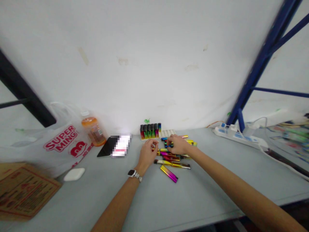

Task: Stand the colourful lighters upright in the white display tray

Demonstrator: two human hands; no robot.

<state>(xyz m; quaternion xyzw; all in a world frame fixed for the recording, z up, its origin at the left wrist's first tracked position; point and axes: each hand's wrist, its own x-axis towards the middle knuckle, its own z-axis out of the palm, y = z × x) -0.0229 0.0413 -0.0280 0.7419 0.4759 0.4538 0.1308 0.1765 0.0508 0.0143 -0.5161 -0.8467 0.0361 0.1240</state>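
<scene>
Shiny rainbow-coloured lighters lie in a loose pile on the grey table. My right hand (178, 144) reaches over this pile, fingers bent down and closed on a blue lighter (169, 146). At the pile's left edge is my left hand (147, 152), wearing a watch (131, 173); its fingers curl together, and what they hold is hidden. Several lighters stand upright in rows in a block (149, 131) by the wall. Beside it sits a white tray with holes (168, 132), partly behind my right hand. A yellow-and-magenta lighter (169, 174) lies nearest me.
To the left are a phone (107, 147) with a blurred bright patch beside it, an orange bottle (94, 131), a plastic bag (60, 141), a white case (74, 174) and a cardboard box (26, 193). A power strip (241, 138) and blue frame (256, 67) stand right.
</scene>
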